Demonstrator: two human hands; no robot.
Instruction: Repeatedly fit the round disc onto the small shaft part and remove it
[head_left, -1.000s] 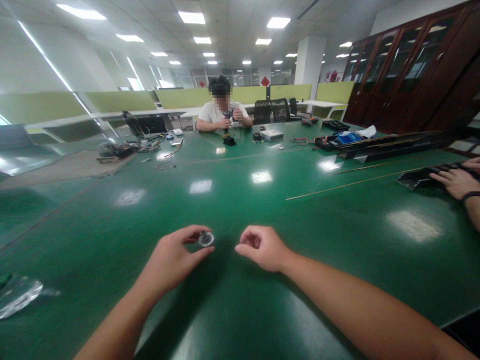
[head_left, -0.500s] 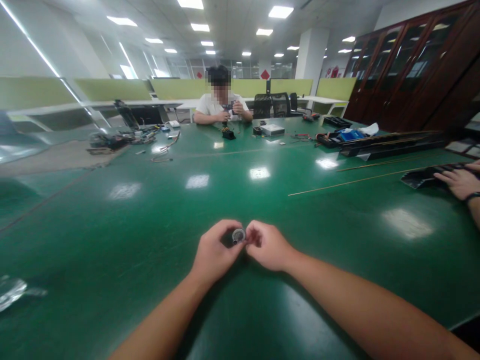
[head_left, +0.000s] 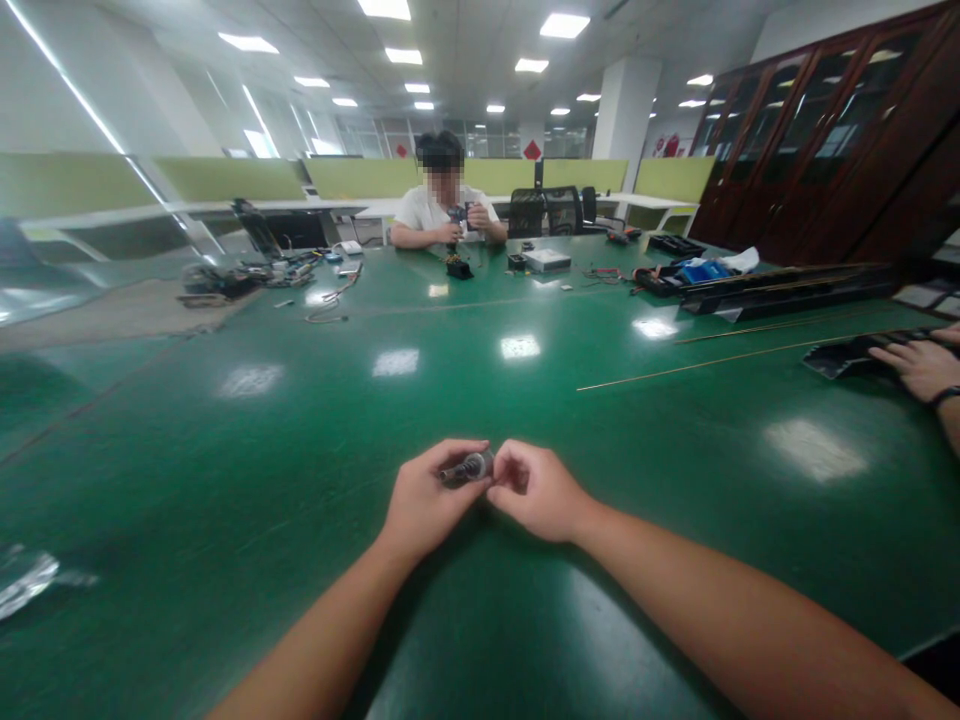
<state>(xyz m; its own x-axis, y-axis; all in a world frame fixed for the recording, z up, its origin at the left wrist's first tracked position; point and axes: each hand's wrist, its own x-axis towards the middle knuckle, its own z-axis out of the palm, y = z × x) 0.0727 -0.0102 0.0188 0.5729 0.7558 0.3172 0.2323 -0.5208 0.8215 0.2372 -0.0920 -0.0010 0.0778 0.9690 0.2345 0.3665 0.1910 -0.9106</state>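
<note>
Between my hands, just above the green table (head_left: 315, 430), is a small round grey metal part (head_left: 474, 467) with a narrow stepped shaft. My left hand (head_left: 429, 495) grips it between thumb and fingers, and the shaft points left into the curve of that hand. On the other side, my right hand (head_left: 534, 490) is closed in a pinch, its fingertips against the wide end of the part. What those fingertips cover there is hidden.
A person (head_left: 448, 212) sits across the table holding a dark device. Another person's hand (head_left: 919, 368) rests on a black channel piece (head_left: 832, 355) at right. Thin brass rods (head_left: 675, 370), a white box (head_left: 547, 260), electronics clutter (head_left: 225, 278) and a clear plastic item (head_left: 26, 585) lie around.
The metal part has turned between my fingers: its round end faced me before, and now its shaft shows sideways, pointing left. Both hands have stayed nearly in place.
</note>
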